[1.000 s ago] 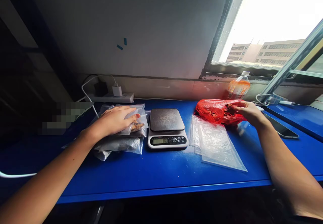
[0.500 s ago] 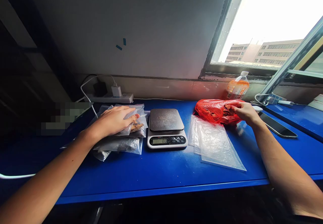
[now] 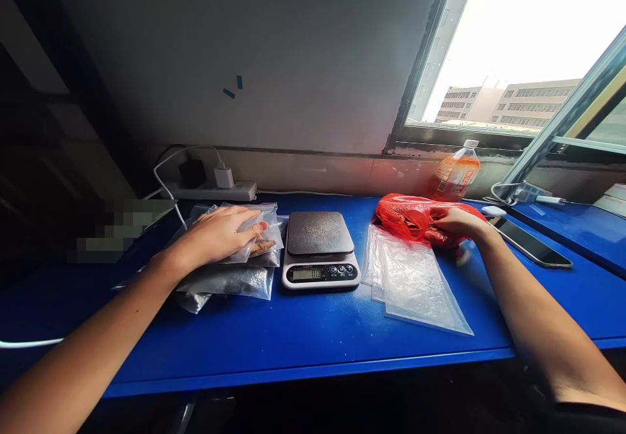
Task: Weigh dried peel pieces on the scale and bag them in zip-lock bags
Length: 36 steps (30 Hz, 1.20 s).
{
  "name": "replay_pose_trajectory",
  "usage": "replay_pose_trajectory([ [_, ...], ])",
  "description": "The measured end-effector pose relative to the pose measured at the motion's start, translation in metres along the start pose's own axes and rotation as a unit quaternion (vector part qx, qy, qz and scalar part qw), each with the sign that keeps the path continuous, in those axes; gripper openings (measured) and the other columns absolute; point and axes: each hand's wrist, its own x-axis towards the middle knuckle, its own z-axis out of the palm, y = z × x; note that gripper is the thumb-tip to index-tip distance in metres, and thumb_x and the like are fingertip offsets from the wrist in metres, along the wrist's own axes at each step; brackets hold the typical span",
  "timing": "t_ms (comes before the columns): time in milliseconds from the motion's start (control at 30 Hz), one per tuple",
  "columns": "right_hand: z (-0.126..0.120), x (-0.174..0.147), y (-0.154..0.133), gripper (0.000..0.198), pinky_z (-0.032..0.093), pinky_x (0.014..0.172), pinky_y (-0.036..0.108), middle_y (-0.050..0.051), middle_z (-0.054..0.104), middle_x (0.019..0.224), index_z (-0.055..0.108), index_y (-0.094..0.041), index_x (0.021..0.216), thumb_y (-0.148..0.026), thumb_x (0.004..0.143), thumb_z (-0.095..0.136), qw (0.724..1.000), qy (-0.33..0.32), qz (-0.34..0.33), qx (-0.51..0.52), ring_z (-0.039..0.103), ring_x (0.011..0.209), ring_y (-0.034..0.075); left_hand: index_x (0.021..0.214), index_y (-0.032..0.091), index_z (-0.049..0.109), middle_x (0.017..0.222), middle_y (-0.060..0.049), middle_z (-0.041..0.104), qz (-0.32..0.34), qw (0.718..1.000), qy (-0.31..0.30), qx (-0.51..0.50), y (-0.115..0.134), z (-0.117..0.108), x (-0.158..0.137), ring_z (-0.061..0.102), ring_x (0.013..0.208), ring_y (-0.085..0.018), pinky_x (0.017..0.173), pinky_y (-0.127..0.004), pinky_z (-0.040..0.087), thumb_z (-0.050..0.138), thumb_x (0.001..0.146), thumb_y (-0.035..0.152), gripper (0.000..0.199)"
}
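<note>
My right hand (image 3: 452,222) is curled into the mouth of the red plastic bag (image 3: 408,216), fingers closed on its thin, crinkled film at the right end. The bag lies slumped on the desk (image 3: 293,336), just behind a flat stack of empty clear pouches (image 3: 413,281), smooth and glossy, which fans out toward the desk's front edge.

My left hand (image 3: 222,233) lies flat, fingers spread and pressing down on a pile of filled clear pouches (image 3: 239,261); brownish pieces show through the one under my fingertips.

Between the two hands sits a small kitchen scale (image 3: 320,250), with a dark square platform, a pale body, and a lit display facing me.

The desk is a smooth, bright blue sheet. At its back a white power strip (image 3: 215,191) with a charger sits against the wall, and an orange drink bottle (image 3: 454,174) stands by the window sill. A dark phone (image 3: 531,244) lies flat to my right. The wall is plain grey; the window shows buildings in bright daylight.
</note>
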Motion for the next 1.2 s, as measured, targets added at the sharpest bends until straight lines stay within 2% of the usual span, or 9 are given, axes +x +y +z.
replay_pose_trajectory([
  [100,-0.001,0.003,-0.003,0.015,0.040,0.058,0.028,0.004,0.063,0.057,0.063,-0.020,0.054,-0.015,0.068,0.063,0.996,-0.040,0.040,-0.066,0.055,0.058,0.017,0.140,0.023,0.059,0.149,-0.008,0.055,0.003,1.000,-0.004,-0.001,-0.001,0.001,0.001,0.048,0.138,-0.033,0.114,-0.049,0.036,0.030,0.090,0.065,0.072],
  [233,-0.006,0.005,-0.004,0.011,0.036,0.055,0.029,0.002,0.060,0.055,0.064,-0.019,0.058,-0.014,0.068,0.062,0.997,-0.022,0.045,-0.066,0.050,0.053,0.015,0.140,0.025,0.058,0.150,-0.007,0.055,0.001,1.000,-0.004,0.000,-0.003,0.001,0.001,0.048,0.139,-0.033,0.114,-0.047,0.036,0.029,0.089,0.067,0.072],
  [333,-0.012,-0.001,-0.003,0.014,0.037,0.053,0.029,0.003,0.060,0.054,0.065,-0.017,0.061,-0.023,0.073,0.064,0.998,0.001,0.056,0.038,0.052,0.053,0.015,0.139,0.026,0.059,0.150,-0.005,0.055,0.001,1.000,-0.001,0.001,-0.004,0.002,0.001,0.048,0.139,-0.033,0.115,-0.046,0.035,0.029,0.089,0.067,0.072],
  [500,-0.030,-0.026,-0.014,0.026,0.051,0.067,0.028,0.006,0.072,0.085,0.070,-0.021,0.097,-0.037,0.077,0.070,0.964,0.025,0.028,0.263,0.064,0.074,0.017,0.139,0.026,0.059,0.149,-0.006,0.056,0.004,1.000,0.001,-0.004,-0.004,0.001,0.000,0.049,0.137,-0.033,0.113,-0.048,0.036,0.030,0.090,0.066,0.070],
  [633,-0.051,-0.052,-0.044,0.044,0.053,0.067,0.028,0.005,0.069,0.085,0.069,-0.023,0.102,-0.047,0.067,0.083,0.923,0.005,0.022,0.384,0.064,0.074,0.017,0.139,0.027,0.060,0.148,-0.006,0.056,0.002,1.000,0.002,-0.004,-0.005,0.002,0.000,0.049,0.137,-0.033,0.112,-0.047,0.037,0.030,0.089,0.067,0.070],
  [733,-0.058,-0.066,-0.077,0.048,0.052,0.068,0.026,0.003,0.067,0.086,0.068,-0.022,0.104,-0.046,0.066,0.086,0.907,-0.040,-0.028,0.419,0.063,0.076,0.015,0.140,0.026,0.058,0.150,-0.006,0.055,-0.002,1.000,0.002,-0.001,-0.005,0.003,0.001,0.048,0.138,-0.033,0.113,-0.046,0.037,0.030,0.090,0.067,0.071],
  [933,-0.021,-0.070,-0.157,0.039,0.053,0.071,0.030,0.004,0.071,0.095,0.066,-0.024,0.103,-0.048,0.075,0.078,0.908,-0.171,-0.162,0.346,0.064,0.082,0.016,0.139,0.023,0.059,0.148,-0.009,0.057,0.003,1.000,-0.007,0.003,0.000,0.000,-0.002,0.050,0.135,-0.033,0.112,-0.047,0.037,0.030,0.089,0.065,0.071],
  [1033,0.010,-0.067,-0.191,0.028,0.050,0.065,0.031,0.001,0.070,0.083,0.066,-0.028,0.095,-0.049,0.078,0.073,0.915,-0.172,-0.232,0.284,0.063,0.073,0.017,0.140,0.023,0.058,0.147,-0.009,0.057,0.008,1.000,-0.012,0.011,0.002,-0.002,-0.003,0.050,0.135,-0.033,0.112,-0.046,0.036,0.028,0.090,0.064,0.071],
  [1200,0.044,-0.059,-0.233,0.019,0.049,0.067,0.034,0.000,0.069,0.080,0.065,-0.028,0.085,-0.046,0.080,0.068,0.922,-0.145,-0.267,0.238,0.065,0.073,0.018,0.140,0.021,0.058,0.148,-0.010,0.056,0.010,1.000,-0.014,0.018,0.003,-0.002,-0.004,0.049,0.136,-0.032,0.114,-0.045,0.035,0.028,0.090,0.064,0.072],
])
